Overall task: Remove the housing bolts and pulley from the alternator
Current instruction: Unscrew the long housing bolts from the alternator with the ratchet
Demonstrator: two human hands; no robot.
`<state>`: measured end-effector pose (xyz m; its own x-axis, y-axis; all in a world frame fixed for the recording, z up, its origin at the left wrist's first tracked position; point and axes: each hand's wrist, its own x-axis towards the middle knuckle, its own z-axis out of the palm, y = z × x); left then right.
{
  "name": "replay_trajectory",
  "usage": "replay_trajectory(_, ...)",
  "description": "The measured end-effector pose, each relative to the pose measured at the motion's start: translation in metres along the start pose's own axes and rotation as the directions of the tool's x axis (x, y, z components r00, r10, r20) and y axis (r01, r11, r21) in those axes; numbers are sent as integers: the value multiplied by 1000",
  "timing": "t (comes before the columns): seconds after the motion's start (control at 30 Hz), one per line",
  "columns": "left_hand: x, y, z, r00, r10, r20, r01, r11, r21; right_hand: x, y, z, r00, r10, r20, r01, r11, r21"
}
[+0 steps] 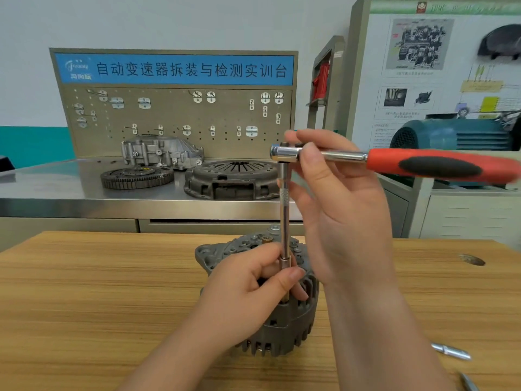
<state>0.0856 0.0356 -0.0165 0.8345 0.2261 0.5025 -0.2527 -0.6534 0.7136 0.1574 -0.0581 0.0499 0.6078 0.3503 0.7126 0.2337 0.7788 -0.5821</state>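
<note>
Left hand pinches the socket atop the alternator on the bench; right hand grips the ratchet head. That tall extension could tilt, slipping off the bolt.

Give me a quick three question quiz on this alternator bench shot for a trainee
1. True or false: the left hand steadies the lower end of the extension bar over the alternator.
2. Where does the right hand grip the ratchet? A. at its head B. on its red handle C. not at all
3. What part lies on the steel bench, left of the clutch cover?

Key
1. True
2. A
3. A toothed flywheel
</note>
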Motion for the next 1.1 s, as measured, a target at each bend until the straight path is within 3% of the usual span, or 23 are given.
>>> replay_trajectory(0.1, -1, 0, 1, 1000, 6, 2, -6, 1000, 23, -1, -1, 0, 1000, -21, -5, 21, 999, -40)
replay_trajectory(0.33, -1, -1, -2, 999, 39, 31, -39, 999, -23, 0, -3, 0, 986, 166, 20, -167, 969, 182)
replay_trajectory(0.53, 0, -2, 1, 1000, 4, 4, -4, 1000, -24, 0, -1, 0, 1000, 7, -29, -7, 1000, -26)
replay_trajectory(0.6, 0, -3, 0, 1000, 15, 2, -15, 1000, -6, 0, -1, -1, 999, 12, -35, -14, 999, -42)
replay_trajectory(0.83, 0, -3, -2, 999, 52, 17, -52, 998, -25, 1, -2, -2, 976, 216, -17, -208, 955, 211)
replay_trajectory(0.9, 0, -3, -1, 999, 40, 15, -40, 999, -21, 1, -2, -1, 984, 177, -24, -171, 971, 166)
replay_trajectory(1.03, 1, -4, 1, 1000, 3, -15, -3, 1000, -16, -2, -3, 2, 998, -57, -32, 54, 994, -96)
replay_trajectory(1.1, 2, -5, 1, 1000, 10, -17, -10, 1000, 12, -3, -3, 4, 995, -90, -37, 84, 987, -137)
